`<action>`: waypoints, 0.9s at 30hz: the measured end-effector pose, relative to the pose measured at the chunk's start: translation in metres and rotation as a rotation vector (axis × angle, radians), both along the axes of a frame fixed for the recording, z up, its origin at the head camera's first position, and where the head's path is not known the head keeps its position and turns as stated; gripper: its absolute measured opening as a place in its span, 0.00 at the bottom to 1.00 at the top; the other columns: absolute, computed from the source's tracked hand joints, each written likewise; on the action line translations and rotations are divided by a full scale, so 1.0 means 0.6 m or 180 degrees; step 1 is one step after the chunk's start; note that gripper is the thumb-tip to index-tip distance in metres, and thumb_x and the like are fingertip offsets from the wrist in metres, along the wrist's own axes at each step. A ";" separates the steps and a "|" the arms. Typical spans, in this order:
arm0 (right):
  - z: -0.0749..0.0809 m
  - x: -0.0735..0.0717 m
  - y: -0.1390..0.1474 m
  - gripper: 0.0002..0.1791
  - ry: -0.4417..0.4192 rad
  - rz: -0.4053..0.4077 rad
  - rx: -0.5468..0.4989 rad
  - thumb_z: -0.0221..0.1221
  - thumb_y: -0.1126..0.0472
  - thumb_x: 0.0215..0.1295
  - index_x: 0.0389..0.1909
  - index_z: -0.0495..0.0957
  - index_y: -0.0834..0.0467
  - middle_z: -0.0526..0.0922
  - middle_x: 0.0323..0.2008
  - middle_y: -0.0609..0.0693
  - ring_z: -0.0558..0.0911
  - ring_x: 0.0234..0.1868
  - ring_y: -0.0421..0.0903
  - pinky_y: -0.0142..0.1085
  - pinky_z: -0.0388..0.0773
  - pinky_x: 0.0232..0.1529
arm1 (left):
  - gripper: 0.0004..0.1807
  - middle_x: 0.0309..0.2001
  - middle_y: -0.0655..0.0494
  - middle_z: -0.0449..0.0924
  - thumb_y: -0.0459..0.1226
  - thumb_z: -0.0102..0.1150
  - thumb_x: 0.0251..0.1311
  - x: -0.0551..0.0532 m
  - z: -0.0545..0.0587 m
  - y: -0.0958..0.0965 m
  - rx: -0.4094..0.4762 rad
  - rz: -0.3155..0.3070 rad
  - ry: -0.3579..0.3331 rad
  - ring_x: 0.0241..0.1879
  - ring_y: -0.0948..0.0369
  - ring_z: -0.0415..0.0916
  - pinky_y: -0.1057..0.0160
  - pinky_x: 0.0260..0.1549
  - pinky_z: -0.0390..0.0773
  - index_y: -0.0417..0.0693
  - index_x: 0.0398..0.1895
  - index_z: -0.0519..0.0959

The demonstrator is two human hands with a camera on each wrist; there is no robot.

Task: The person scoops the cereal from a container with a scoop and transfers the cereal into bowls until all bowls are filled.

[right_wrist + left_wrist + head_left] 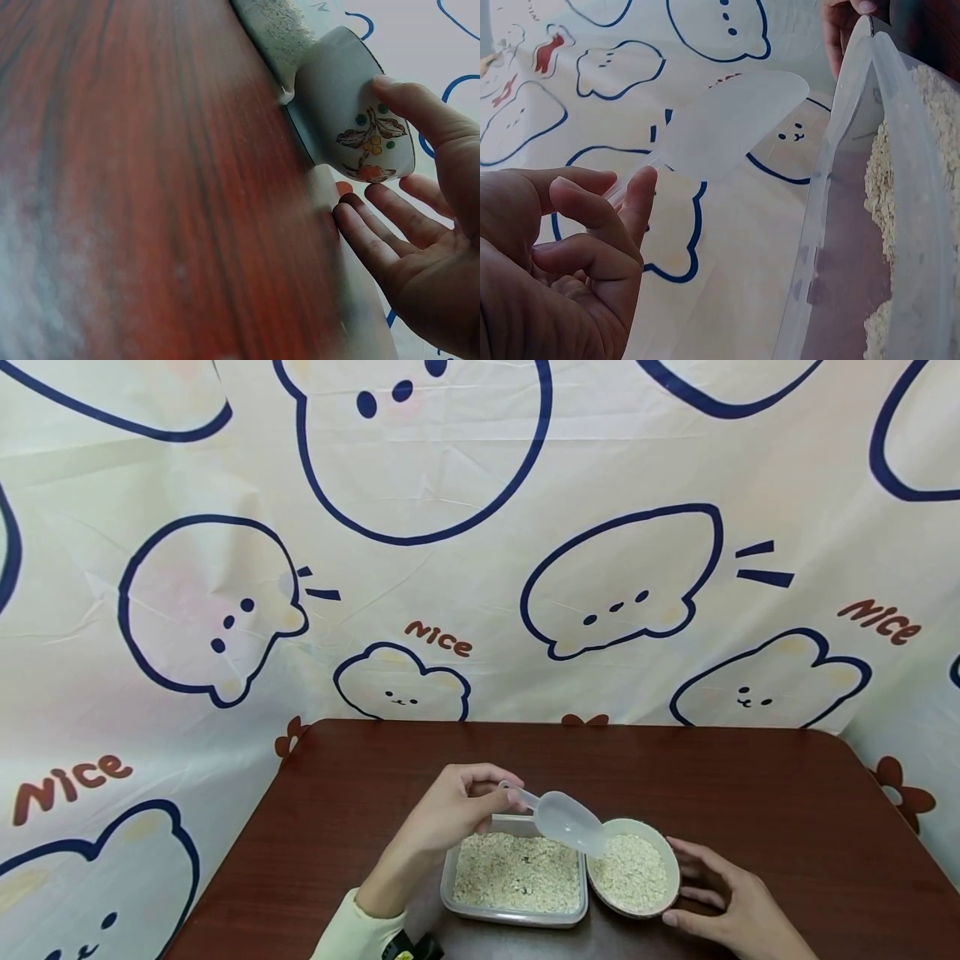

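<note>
My left hand (450, 810) pinches the thin handle of a translucent white plastic scoop (566, 820) between thumb and fingers. The scoop slants down to the right, its tip over the left rim of a small bowl; I see no oats in it. Pale oat flakes (637, 877) fill much of that bowl, whose white wall (330, 97) bears a painted flower and leaves. My right hand (738, 897) steadies the bowl from the right, thumb touching it and the other fingers spread along its side. Below the left hand, a clear rectangular tub (517, 918) holds more oat flakes (510, 872).
Tub and bowl stand side by side, nearly touching, near the front of a dark red-brown wooden table (375, 777). Behind it hangs a pale cloth (480, 585) printed with blue-outlined cartoon animals. A dark band (408, 947) circles the left wrist over a light sleeve.
</note>
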State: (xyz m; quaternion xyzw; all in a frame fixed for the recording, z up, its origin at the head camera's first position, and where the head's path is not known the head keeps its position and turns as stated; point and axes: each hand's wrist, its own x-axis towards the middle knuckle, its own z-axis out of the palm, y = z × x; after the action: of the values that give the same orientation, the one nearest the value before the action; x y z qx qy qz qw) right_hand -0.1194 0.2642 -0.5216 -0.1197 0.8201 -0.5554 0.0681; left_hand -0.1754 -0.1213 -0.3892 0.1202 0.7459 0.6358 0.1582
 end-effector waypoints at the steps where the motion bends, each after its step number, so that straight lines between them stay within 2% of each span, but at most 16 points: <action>1: 0.000 0.000 0.000 0.49 0.0005 0.0001 -0.0005 0.81 0.58 0.54 0.77 0.70 0.56 0.78 0.60 0.24 0.85 0.55 0.28 0.34 0.89 0.50 | 0.13 0.42 0.37 0.92 0.33 0.64 0.72 0.001 -0.001 -0.004 0.0017 0.0023 -0.0013 0.17 0.67 0.63 0.71 0.19 0.65 0.35 0.54 0.85; 5: -0.001 0.001 -0.002 0.48 0.0073 0.0029 -0.0021 0.81 0.59 0.55 0.77 0.70 0.57 0.78 0.61 0.23 0.85 0.55 0.28 0.34 0.89 0.49 | 0.14 0.36 0.52 0.92 0.32 0.64 0.72 0.004 -0.007 -0.018 0.0129 0.0136 -0.0118 0.17 0.68 0.63 0.71 0.20 0.64 0.32 0.54 0.84; 8: -0.002 0.001 -0.003 0.48 0.0109 0.0056 -0.0045 0.81 0.59 0.55 0.77 0.70 0.58 0.77 0.61 0.23 0.85 0.55 0.28 0.34 0.89 0.49 | 0.14 0.34 0.59 0.91 0.32 0.63 0.72 0.009 -0.012 -0.030 0.0182 0.0191 -0.0140 0.16 0.68 0.62 0.72 0.20 0.64 0.30 0.55 0.83; 19: 0.000 0.000 -0.002 0.48 0.0044 0.0053 -0.0062 0.80 0.61 0.57 0.77 0.69 0.59 0.76 0.63 0.25 0.84 0.56 0.27 0.34 0.89 0.50 | 0.15 0.37 0.56 0.92 0.35 0.64 0.74 0.022 -0.029 -0.088 -0.0009 0.0371 -0.0074 0.18 0.67 0.63 0.72 0.22 0.66 0.30 0.55 0.83; 27: 0.001 0.000 -0.001 0.49 -0.0056 -0.0009 0.0010 0.81 0.58 0.55 0.77 0.69 0.57 0.75 0.62 0.20 0.84 0.56 0.27 0.34 0.89 0.50 | 0.15 0.40 0.48 0.92 0.36 0.65 0.73 0.034 -0.032 -0.121 -0.0328 0.0694 -0.0128 0.18 0.66 0.63 0.70 0.21 0.66 0.33 0.54 0.84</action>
State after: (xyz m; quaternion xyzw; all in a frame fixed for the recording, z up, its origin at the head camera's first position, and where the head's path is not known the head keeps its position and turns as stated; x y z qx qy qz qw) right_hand -0.1193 0.2637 -0.5207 -0.1136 0.8205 -0.5552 0.0746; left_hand -0.1549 -0.1940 -0.4083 0.0174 0.7829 0.6123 0.1090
